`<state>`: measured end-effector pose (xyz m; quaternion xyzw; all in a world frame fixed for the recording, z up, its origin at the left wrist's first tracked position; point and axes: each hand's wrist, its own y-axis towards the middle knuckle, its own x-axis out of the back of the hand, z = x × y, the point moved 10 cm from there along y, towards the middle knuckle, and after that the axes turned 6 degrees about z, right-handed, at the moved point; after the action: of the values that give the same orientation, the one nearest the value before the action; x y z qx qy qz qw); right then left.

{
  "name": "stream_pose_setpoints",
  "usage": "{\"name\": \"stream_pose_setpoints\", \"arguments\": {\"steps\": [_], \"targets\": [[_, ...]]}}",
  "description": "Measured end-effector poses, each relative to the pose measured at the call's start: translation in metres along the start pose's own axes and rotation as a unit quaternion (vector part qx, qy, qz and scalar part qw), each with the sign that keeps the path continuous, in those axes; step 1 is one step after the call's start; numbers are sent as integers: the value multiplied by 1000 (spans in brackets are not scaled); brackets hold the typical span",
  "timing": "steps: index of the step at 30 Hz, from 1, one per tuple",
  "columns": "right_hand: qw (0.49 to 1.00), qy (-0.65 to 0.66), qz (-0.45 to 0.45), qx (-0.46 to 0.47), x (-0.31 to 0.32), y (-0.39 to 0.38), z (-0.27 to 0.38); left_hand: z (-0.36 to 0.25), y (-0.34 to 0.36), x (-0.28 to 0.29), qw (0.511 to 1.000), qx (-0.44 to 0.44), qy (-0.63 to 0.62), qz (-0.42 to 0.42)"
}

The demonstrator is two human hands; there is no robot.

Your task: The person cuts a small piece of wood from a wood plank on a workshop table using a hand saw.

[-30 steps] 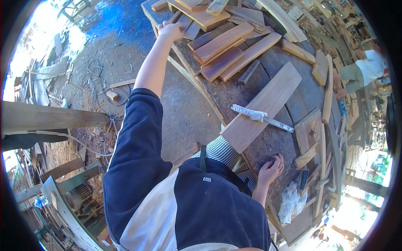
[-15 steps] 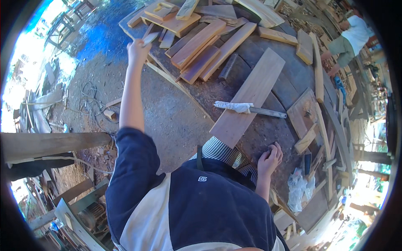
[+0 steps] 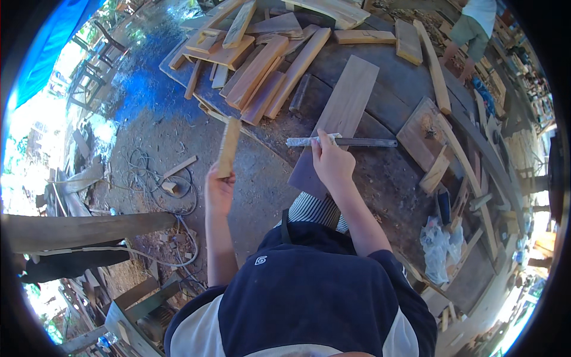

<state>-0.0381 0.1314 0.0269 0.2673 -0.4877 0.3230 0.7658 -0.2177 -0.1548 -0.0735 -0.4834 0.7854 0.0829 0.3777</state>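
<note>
My left hand (image 3: 220,189) is closed round the lower end of a short, flat wooden piece (image 3: 229,146), held upright over the ground left of the workbench. My right hand (image 3: 332,159) reaches over a long brown board (image 3: 348,95) on the bench. Its thumb and fingers close on the white-wrapped handle of a flat metal bar tool (image 3: 369,143), which lies across the board. The near end of the board meets the striped cloth (image 3: 309,209) over my lap.
Several wooden pieces (image 3: 256,71) are piled at the bench's far left. Right of the board lie a wooden panel (image 3: 419,128), long strips and a clear plastic bag (image 3: 437,247). Cables (image 3: 193,196) loop on the ground at left. Another person (image 3: 473,35) stands at far right.
My left hand has come back from beside the pile toward my body with the wooden piece. My right hand has moved from the bench's near edge up to the tool's wrapped handle.
</note>
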Motion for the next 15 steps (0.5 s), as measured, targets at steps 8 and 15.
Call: {"name": "stream_pose_setpoints", "arguments": {"steps": [8,15], "targets": [[988,64,7,-139,15,-60,-64,62,7,-125,952,30,229,199],[935,320,-55,-141,18,-138,-154,97,-28,-219,666,-238,664,243]]}}
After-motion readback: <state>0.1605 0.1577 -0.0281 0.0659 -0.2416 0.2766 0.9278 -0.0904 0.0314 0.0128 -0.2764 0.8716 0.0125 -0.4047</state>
